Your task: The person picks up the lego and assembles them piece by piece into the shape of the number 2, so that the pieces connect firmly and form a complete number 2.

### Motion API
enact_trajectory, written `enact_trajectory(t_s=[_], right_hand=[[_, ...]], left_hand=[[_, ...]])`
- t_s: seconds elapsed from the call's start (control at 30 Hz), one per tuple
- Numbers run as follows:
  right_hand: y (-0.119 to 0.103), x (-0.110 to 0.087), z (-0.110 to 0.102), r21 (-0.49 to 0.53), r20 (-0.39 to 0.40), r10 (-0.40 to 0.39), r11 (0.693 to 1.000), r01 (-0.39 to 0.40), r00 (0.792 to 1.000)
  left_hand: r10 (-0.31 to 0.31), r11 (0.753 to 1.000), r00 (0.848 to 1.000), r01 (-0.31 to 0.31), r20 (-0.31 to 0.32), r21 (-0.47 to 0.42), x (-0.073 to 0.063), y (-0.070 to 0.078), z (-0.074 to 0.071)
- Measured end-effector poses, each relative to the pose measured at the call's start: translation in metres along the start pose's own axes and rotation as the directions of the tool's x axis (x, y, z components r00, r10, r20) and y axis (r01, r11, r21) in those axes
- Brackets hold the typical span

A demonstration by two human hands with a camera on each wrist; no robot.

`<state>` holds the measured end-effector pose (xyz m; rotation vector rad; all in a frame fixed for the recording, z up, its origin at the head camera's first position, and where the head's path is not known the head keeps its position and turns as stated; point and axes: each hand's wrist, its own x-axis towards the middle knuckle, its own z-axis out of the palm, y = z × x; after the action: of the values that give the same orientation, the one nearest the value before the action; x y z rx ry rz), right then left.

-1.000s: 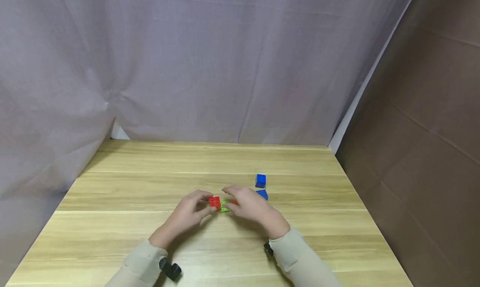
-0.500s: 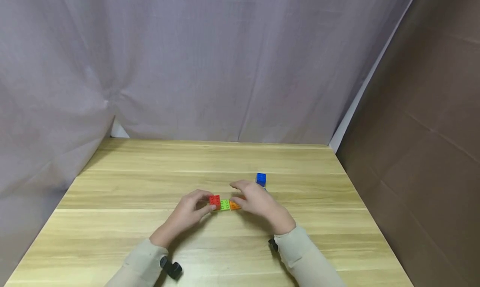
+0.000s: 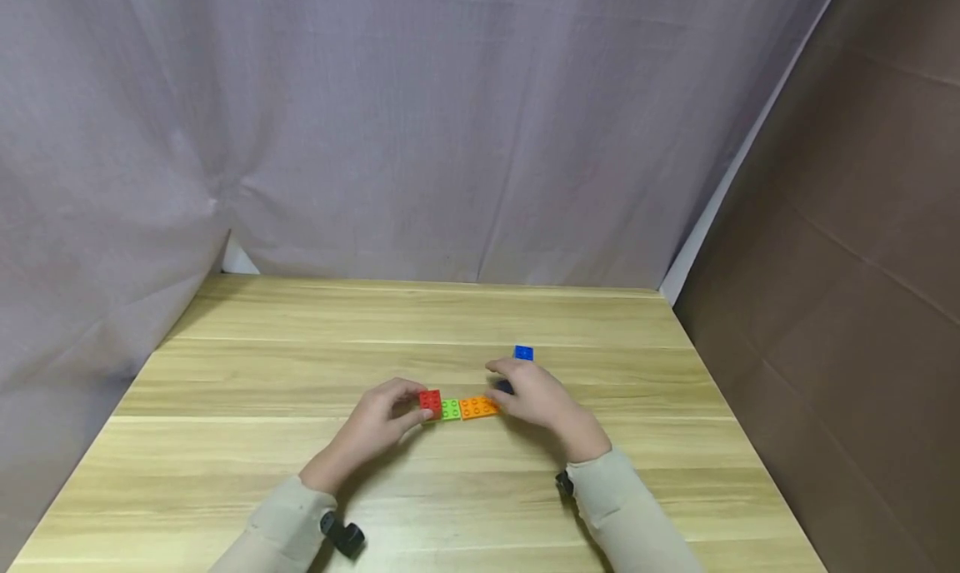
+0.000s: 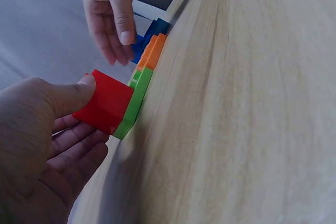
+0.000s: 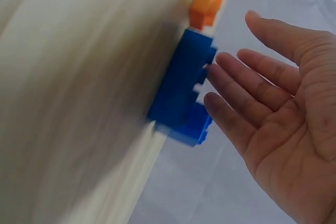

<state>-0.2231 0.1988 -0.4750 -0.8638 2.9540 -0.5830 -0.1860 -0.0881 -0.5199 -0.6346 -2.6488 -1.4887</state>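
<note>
Between the thumb and fingers of my left hand point(image 3: 381, 419) is a red building brick point(image 3: 430, 401), seated on the left end of a flat green brick point(image 4: 137, 98). An orange brick point(image 3: 478, 407) lies just right of the green one, in line with it. My right hand point(image 3: 538, 400) hovers over the orange brick's right end, its fingers spread and loosely bent, with nothing gripped. In the right wrist view its fingertips are right beside a long blue brick point(image 5: 181, 80), which the hand mostly covers in the head view.
Another blue brick point(image 3: 523, 352) stands farther back, beyond the right hand. All the bricks are on a wooden table point(image 3: 300, 356). Grey cloth point(image 3: 375, 140) hangs behind it, and a brown cloth panel point(image 3: 840, 290) borders the right side.
My right hand has slid to the right, from above the green brick towards the blue bricks, uncovering the green and orange bricks. The left hand keeps its hold on the red brick.
</note>
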Motion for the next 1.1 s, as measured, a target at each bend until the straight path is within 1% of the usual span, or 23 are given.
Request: enact_trajectory(t_s=[0.13,0.3,0.4,0.6,0.9,1.1], right_hand=[[0.006,-0.004,0.002,0.002,0.015,0.002,1.0,-0.002,1.0],[0.005,-0.007,0.002,-0.004,0.071,-0.013,1.0,0.013,0.997],[0.005,-0.008,0.004,-0.014,0.077,-0.011,1.0,0.012,0.997],[0.011,-0.011,0.004,-0.022,0.076,0.039,0.999,-0.038,0.996],[0.02,-0.015,-0.003,-0.014,0.116,0.101,0.995,-0.1,0.988],[0.024,-0.014,-0.002,-0.023,0.121,0.119,0.993,-0.117,0.985]], left_hand=[[0.0,1.0,1.0,0.0,0.0,-0.01,-0.001,0.0,0.0],[0.003,1.0,1.0,-0.003,-0.003,-0.007,-0.001,-0.001,-0.001],[0.004,1.0,1.0,-0.004,-0.005,-0.008,0.0,-0.002,-0.001],[0.0,1.0,1.0,0.0,-0.003,0.001,0.0,-0.004,0.001],[-0.008,1.0,1.0,0.008,-0.004,-0.003,-0.001,-0.005,0.001],[-0.016,1.0,1.0,0.016,-0.008,0.004,0.0,-0.004,0.002]])
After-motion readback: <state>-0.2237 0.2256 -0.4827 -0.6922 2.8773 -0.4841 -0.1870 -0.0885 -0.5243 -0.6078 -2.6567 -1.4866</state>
